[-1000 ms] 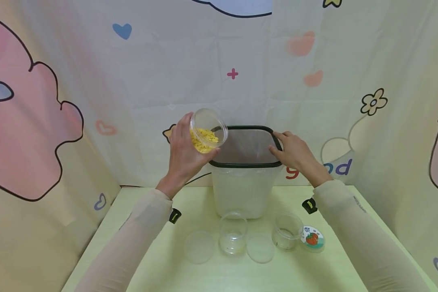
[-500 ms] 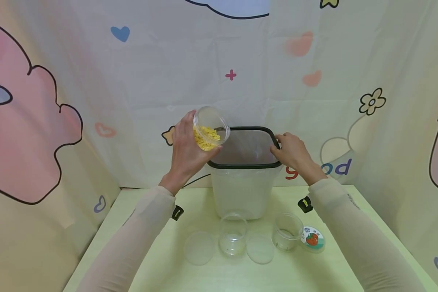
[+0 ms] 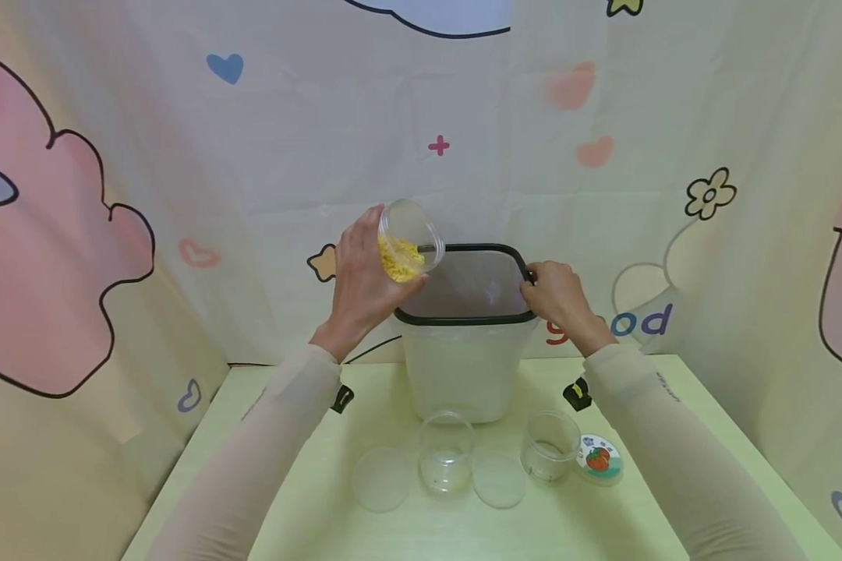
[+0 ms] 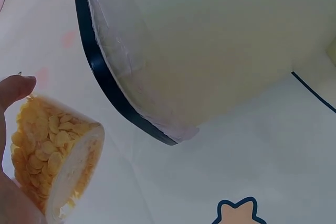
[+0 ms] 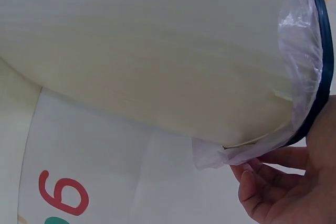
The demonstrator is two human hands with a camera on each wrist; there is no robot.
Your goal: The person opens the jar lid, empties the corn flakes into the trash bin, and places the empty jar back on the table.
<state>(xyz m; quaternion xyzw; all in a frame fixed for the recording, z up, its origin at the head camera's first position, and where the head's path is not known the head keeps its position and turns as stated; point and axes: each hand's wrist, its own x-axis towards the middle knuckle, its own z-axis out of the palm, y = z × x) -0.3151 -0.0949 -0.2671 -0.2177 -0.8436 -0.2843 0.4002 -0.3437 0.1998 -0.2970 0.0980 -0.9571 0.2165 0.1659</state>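
My left hand (image 3: 365,273) grips a clear plastic jar (image 3: 418,222) tilted on its side, its mouth toward the bin. Yellow flakes (image 4: 50,148) that look like cornflakes lie in its lower part. The jar is at the upper left edge of a whitish trash bin (image 3: 463,374) with a dark rim (image 3: 466,320). My right hand (image 3: 556,292) holds the bin's right rim, fingers curled at the edge. In the right wrist view its fingertips are at a thin translucent bag liner (image 5: 302,72) folded over the rim. The bottom of the bin's inside is hidden.
On the pale table (image 3: 309,506), in front of the bin, stand two uncapped clear jars, a left one (image 3: 447,460) and a right one (image 3: 550,448). Near them lie a clear lid (image 3: 381,479), another clear lid (image 3: 500,481) and a printed lid (image 3: 599,460). A patterned curtain (image 3: 323,140) hangs behind.
My left hand has moved slightly up and right with the tilted jar. My right fingers, straighter a second ago, have curled at the bin's rim. The flakes remain in the jar.
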